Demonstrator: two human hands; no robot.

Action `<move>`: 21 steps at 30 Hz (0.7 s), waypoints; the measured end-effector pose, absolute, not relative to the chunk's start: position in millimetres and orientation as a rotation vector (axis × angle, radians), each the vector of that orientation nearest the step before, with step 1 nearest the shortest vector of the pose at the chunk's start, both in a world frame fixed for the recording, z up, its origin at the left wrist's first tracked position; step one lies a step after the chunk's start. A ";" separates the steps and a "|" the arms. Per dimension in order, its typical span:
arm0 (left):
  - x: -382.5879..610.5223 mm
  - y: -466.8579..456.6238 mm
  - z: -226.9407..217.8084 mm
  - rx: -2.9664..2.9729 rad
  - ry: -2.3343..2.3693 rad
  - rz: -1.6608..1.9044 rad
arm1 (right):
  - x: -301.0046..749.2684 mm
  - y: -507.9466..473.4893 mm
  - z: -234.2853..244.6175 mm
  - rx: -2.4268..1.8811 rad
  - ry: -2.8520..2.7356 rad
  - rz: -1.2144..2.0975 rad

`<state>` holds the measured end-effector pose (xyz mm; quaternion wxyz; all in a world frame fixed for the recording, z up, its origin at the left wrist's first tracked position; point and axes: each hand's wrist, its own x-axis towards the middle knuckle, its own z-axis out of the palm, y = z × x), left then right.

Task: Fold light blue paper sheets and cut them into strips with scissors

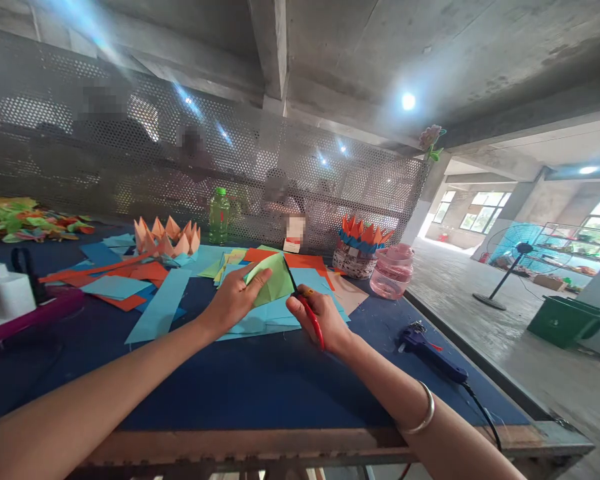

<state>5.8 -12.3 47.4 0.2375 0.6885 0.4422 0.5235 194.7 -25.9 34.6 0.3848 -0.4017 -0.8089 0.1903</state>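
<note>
My left hand (235, 297) pinches a light green sheet of paper (274, 283) between thumb and fingers, holding it above the paper pile. In my right hand (327, 317) is a pair of scissors with red handles (314, 321). Their dark blades point up and away, right at the green sheet's right edge; whether they touch it I cannot tell. Beneath both hands lie light blue sheets (265, 325), and orange sheets (313, 265) show behind them. A silver bangle (425, 408) circles my right wrist.
A folded-paper crown (167, 240), a green-capped bottle (219, 217), a basket of orange points (357, 257) and a pink jar (393, 273) stand at the back. A glue gun (433, 353) lies right, a power strip (35, 313) left. A perforated metal screen (250, 160) rises behind.
</note>
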 end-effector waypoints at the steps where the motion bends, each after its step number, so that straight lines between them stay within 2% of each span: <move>1: 6.2 -12.5 47.1 1.892 1.196 1.432 | 195.0 -26.3 35.3 -1.028 -2.061 0.496; 13: 9.2 -16.3 49.6 1.884 1.117 1.411 | 193.6 -16.0 21.0 -1.084 -1.948 0.681; 21: 10.1 -18.0 50.6 1.842 1.101 1.390 | 195.0 -23.5 31.8 -1.038 -2.033 0.492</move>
